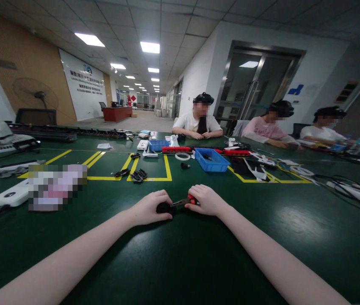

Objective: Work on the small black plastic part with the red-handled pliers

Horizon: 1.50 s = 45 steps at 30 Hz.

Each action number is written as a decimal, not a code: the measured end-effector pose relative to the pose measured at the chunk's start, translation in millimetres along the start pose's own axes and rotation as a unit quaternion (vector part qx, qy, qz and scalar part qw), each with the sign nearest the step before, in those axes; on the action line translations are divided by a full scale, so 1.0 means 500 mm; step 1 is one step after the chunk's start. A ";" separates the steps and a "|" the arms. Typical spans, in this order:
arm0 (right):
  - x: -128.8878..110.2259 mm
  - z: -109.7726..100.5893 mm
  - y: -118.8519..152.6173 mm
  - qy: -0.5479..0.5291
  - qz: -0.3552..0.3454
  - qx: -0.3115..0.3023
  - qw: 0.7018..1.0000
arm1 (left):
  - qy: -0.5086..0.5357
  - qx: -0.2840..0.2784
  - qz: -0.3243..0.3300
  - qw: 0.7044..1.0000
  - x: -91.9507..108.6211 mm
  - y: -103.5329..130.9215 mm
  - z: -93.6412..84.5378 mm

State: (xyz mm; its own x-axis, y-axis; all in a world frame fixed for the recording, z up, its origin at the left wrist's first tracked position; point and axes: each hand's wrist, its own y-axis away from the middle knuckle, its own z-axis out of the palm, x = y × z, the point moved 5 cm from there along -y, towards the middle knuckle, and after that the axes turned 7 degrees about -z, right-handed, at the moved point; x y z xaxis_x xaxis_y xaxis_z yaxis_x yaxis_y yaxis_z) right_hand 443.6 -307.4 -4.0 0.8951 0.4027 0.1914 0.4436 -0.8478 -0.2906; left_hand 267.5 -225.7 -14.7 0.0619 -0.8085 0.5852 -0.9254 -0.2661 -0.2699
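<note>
My left hand (152,207) is closed around a small black part (163,207), holding it low over the green table; its exact kind is hard to make out. From the right, my right hand (205,201) grips the red handles of a pair of pliers (180,202). The jaws of the pliers point left and meet the edge of the black part. Fingers cover much of the handles and some of the part.
Beyond my hands stands a blue bin (211,160) with something dark inside. Small black pieces (139,175) lie near yellow tape lines. A white power strip (10,194) rests at left, cables (351,190) at right. Several people sit across the table (180,262).
</note>
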 end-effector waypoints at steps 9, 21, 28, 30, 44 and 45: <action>0.000 -0.005 0.002 0.016 0.023 0.038 0.999 | -0.031 -0.009 0.009 0.999 0.006 0.005 0.002; 0.003 -0.007 0.002 0.058 0.033 0.071 0.995 | -0.098 0.010 -0.017 0.995 -0.005 0.002 0.012; -0.006 -0.008 0.000 0.054 -0.010 0.100 0.993 | -0.132 -0.011 0.007 0.991 0.017 0.004 0.012; -0.006 -0.010 0.001 0.044 -0.022 0.115 0.992 | -0.119 -0.024 0.004 0.993 0.024 0.005 0.014; 0.009 -0.011 0.014 0.036 -0.002 0.135 0.990 | -0.070 -0.048 -0.045 0.995 0.053 0.009 0.030; 0.011 -0.010 0.013 0.042 -0.004 0.131 0.990 | -0.068 -0.044 -0.049 0.996 0.050 0.008 0.029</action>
State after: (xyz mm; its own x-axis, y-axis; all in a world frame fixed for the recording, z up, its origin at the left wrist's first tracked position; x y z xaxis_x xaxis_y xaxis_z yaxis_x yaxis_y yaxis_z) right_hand 451.1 -312.6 0.0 0.8899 0.3692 0.2679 0.4561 -0.7218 -0.5205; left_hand 270.8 -254.9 -12.3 0.1979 -0.8461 0.4949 -0.9411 -0.3053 -0.1456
